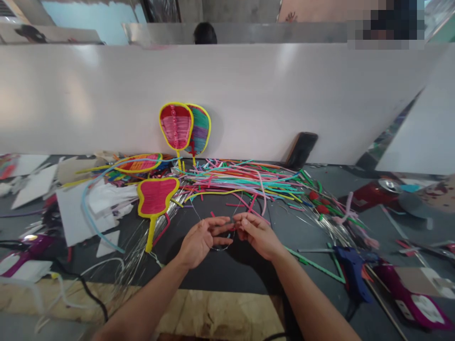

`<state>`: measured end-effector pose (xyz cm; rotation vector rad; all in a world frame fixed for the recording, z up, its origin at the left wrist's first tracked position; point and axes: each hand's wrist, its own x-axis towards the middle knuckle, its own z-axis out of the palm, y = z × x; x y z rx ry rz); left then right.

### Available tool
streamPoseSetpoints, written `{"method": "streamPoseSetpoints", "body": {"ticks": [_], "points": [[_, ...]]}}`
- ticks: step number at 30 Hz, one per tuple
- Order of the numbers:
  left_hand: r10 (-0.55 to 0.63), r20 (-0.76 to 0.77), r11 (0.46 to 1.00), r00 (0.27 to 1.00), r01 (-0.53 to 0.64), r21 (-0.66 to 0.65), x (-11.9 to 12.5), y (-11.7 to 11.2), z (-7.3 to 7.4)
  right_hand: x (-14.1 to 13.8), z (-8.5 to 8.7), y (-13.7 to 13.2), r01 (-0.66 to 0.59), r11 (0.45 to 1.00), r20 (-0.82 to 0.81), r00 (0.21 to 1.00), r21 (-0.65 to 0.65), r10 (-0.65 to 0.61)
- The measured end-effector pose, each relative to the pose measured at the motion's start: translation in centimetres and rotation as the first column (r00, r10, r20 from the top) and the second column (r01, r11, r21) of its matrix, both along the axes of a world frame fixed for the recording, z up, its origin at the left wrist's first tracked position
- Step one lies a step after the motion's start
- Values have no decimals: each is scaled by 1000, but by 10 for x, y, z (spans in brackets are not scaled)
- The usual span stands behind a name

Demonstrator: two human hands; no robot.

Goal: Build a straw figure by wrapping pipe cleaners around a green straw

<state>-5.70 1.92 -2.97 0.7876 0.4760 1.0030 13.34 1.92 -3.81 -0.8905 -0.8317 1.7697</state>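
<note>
Thin wire (220, 249), curved in a loose loop, is up between both hands over the worktop (202, 278), toward the middle of its near edge. Right hand (258, 237): grip looks pinched on wire, thumb to fingers. Left hand (199, 240): fingers spread alongside; can't tell if grip clamps. Likely light, springy, a bit slick, kinks easily; best held by fingertips where strands meet.

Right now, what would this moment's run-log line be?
left hand: fingers extended, grip unclear | right hand: fingertips pinching thin wire | left side: pink-and-yellow fan | beyond hands: pipe-cleaner pile
</note>
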Motion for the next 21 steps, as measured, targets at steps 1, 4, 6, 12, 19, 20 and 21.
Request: {"method": "streamPoseSetpoints", "body": {"ticks": [1, 4, 6, 12, 19, 20, 21], "points": [[-6, -7, 1000, 1000, 6, -7, 0, 0, -1, -1, -1, 0, -1, 1000, 50, 999, 13, 1], [-25, -24, 999, 999, 24, -29, -1, 0, -3, -5, -4, 0, 39, 999, 142, 989, 31, -42], [-40, -37, 998, 999, 38, -44, -1, 0, -4, -8, -5, 0, 62, 998, 153, 986, 28, -65], [-38, -46, 995, 998, 33, -96, -3, 3, -6, -11, -2, -1, 66, 998, 102, 993, -3, -65], [31, 60, 957, 998, -12, -289, -13, 13, 0, -9, -6, 0, 72, 996, 33, 997, -60, -70], [28, 67, 950, 997, -6, -311, -13, 14, 0, -9, -7, 0, 69, 996, 38, 997, -57, -67], [23, 77, 943, 997, 4, -333, -13, 14, 0, -10, -7, 0, 65, 997, 45, 997, -52, -62]]}}
